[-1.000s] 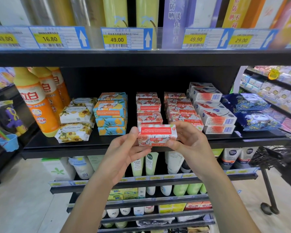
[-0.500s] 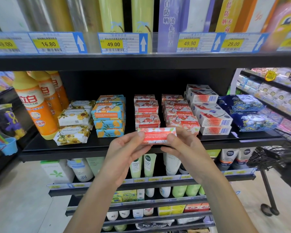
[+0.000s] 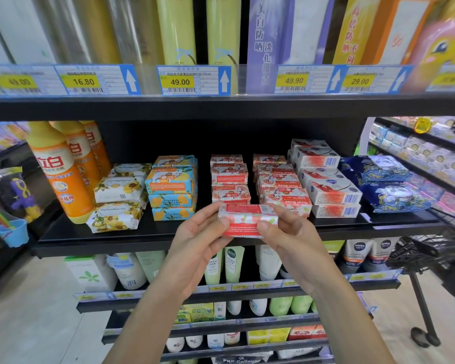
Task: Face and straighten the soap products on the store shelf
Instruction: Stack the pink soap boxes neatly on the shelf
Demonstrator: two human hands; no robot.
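Observation:
Both hands hold one red and white soap box (image 3: 243, 220) in front of the black shelf (image 3: 153, 233). My left hand (image 3: 197, 237) grips its left end and my right hand (image 3: 284, 232) grips its right end. The box is level and lengthwise, just in front of a stack of matching red soap boxes (image 3: 230, 179). A second row of red Goat Soap boxes (image 3: 284, 191) lies to the right, printed upside down. Blue and yellow soap boxes (image 3: 172, 186) and yellow floral soap bars (image 3: 117, 200) stand to the left.
Orange detergent bottles (image 3: 61, 169) stand at the shelf's far left. White and red boxes (image 3: 326, 185) and blue wrapped packs (image 3: 386, 185) fill the right. Price tags (image 3: 192, 80) line the shelf above. A black cart (image 3: 436, 256) stands at right. Tubes sit on lower shelves.
The soap box has been turned in my hands, so a different face now points at me. It has dropped slightly and stays in front of the red stack.

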